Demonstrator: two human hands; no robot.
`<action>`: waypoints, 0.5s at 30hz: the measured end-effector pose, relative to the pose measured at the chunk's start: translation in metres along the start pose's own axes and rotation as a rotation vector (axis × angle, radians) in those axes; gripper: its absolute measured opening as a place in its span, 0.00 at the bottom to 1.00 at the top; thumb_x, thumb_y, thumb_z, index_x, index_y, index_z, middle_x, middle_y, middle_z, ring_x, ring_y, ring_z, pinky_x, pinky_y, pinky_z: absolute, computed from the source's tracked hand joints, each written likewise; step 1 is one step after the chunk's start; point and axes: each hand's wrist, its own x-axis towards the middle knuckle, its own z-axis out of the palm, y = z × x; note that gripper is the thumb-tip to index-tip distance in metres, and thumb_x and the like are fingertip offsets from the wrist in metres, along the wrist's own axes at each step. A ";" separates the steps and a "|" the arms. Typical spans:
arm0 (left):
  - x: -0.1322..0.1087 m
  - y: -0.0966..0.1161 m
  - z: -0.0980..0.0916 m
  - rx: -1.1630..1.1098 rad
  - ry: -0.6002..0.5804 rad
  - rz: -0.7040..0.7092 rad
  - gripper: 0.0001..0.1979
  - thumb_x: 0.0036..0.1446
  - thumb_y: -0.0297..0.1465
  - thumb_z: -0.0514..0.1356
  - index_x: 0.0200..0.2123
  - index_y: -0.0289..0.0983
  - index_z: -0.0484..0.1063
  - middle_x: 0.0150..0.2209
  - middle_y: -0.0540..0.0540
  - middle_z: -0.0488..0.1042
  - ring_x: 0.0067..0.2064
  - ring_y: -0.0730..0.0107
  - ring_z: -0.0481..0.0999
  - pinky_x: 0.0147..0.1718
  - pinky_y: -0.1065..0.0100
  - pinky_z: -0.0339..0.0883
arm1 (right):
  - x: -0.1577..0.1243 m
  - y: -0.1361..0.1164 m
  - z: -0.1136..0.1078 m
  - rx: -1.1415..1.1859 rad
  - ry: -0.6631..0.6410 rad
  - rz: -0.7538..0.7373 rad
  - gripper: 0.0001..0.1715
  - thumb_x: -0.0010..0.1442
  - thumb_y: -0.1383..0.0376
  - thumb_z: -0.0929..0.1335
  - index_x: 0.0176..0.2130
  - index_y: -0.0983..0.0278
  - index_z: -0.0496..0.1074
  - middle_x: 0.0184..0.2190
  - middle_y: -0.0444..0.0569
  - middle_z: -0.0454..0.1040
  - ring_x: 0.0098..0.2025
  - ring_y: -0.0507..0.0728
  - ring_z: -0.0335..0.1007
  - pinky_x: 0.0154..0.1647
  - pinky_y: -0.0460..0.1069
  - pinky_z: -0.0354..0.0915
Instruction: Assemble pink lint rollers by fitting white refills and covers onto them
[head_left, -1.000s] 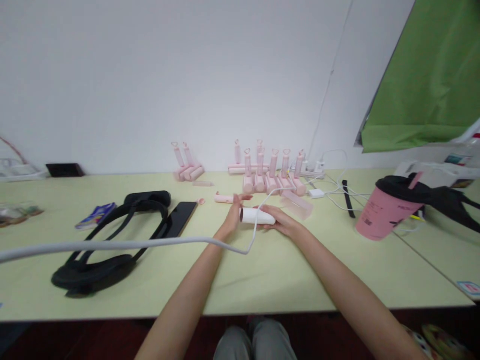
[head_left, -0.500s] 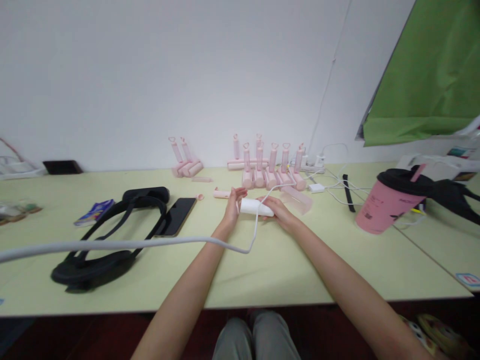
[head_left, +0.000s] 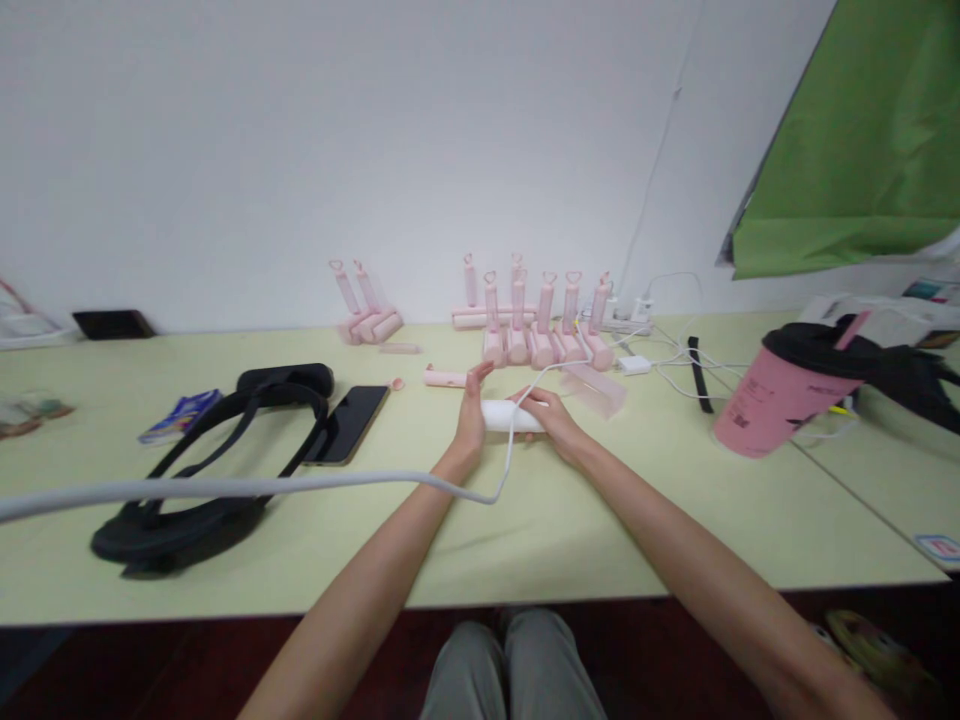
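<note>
A white cylinder (head_left: 499, 416) lies sideways between my two hands, a little above the table. My right hand (head_left: 551, 418) is closed around its right end. At the other end, the palm of my left hand (head_left: 471, 415) rests against the cylinder, its fingers stretched out and pointing away from me. A white cable (head_left: 507, 465) crosses in front of the cylinder and hides a strip of it. Just beyond my left hand is a small pink tube (head_left: 444, 378). A clear pinkish case (head_left: 596, 388) lies past my right hand.
Pink tubular pieces with upright clear tubes (head_left: 517, 345) stand along the wall. To the left are a black headset (head_left: 187, 535), a phone (head_left: 349, 425) and a blue packet (head_left: 180, 415). A pink cup (head_left: 780, 395), a charger (head_left: 634, 365) and tangled cables occupy the right.
My left hand has straightened, its palm now flat against the cylinder's end. The cylinder has turned more level. My view has shifted slightly.
</note>
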 end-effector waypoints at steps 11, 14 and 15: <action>-0.002 0.024 -0.004 0.179 -0.134 0.285 0.32 0.57 0.52 0.40 0.52 0.36 0.63 0.56 0.40 0.63 0.59 0.59 0.58 0.59 0.59 0.45 | 0.006 0.007 0.003 0.142 -0.019 0.052 0.15 0.48 0.58 0.67 0.33 0.66 0.72 0.21 0.45 0.73 0.17 0.50 0.66 0.10 0.41 0.57; 0.005 0.023 -0.005 -0.024 -0.111 0.188 0.29 0.59 0.47 0.37 0.53 0.37 0.61 0.56 0.41 0.63 0.60 0.60 0.57 0.59 0.56 0.45 | 0.008 0.007 0.004 0.189 -0.025 0.035 0.15 0.47 0.57 0.68 0.32 0.66 0.71 0.21 0.45 0.73 0.17 0.50 0.67 0.10 0.41 0.57; 0.007 0.023 -0.006 -0.107 -0.112 0.138 0.27 0.60 0.45 0.36 0.53 0.38 0.61 0.56 0.41 0.63 0.60 0.60 0.57 0.58 0.54 0.46 | 0.008 0.007 0.005 0.203 -0.029 0.035 0.15 0.47 0.57 0.68 0.32 0.66 0.71 0.21 0.45 0.73 0.17 0.50 0.67 0.10 0.41 0.56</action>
